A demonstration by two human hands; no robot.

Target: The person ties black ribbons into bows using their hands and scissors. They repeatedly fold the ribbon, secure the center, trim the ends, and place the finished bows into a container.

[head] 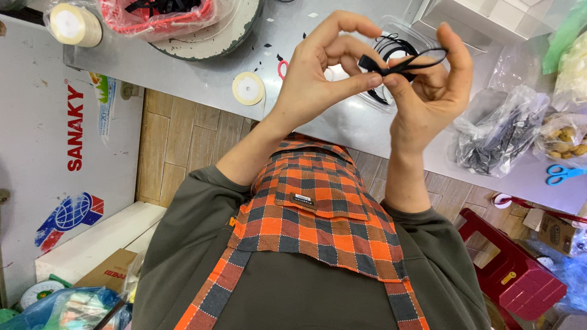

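Both hands meet above a grey tabletop (183,67) and pinch a thin black cord (400,66) between them. The left hand (318,76) grasps it between thumb and bent forefinger, at a small black end piece; the right hand (431,85) clamps the same cord with thumb and forefinger, a loop of it running over the knuckles. The cord is held in the air, clear of the table. Directly behind the hands lies a clear plastic bag (391,36) with coils of black cord inside.

The view appears upside down: the person's olive sleeves and an orange, grey and black checked apron (312,214) fill the lower centre. On the tabletop lie a roll of pale tape (248,88), a second, larger pale roll (75,24), a round grey tray (208,36) holding a red mesh with black strips, red-handled scissors (282,67) mostly hidden by the left hand, a bag of black pieces (498,137), a bag of yellowish lumps (565,140) and blue-handled scissors (562,174). Small black offcuts speckle the surface.

Below the table edge show wood-patterned floor tiles (183,140), a white chest appliance (55,153), a cardboard box (110,272) and a red plastic stool (513,275).

The top corners are cut off by the frame; the contents of the bags are too blurred to identify, and how the cord is knotted cannot be made out.
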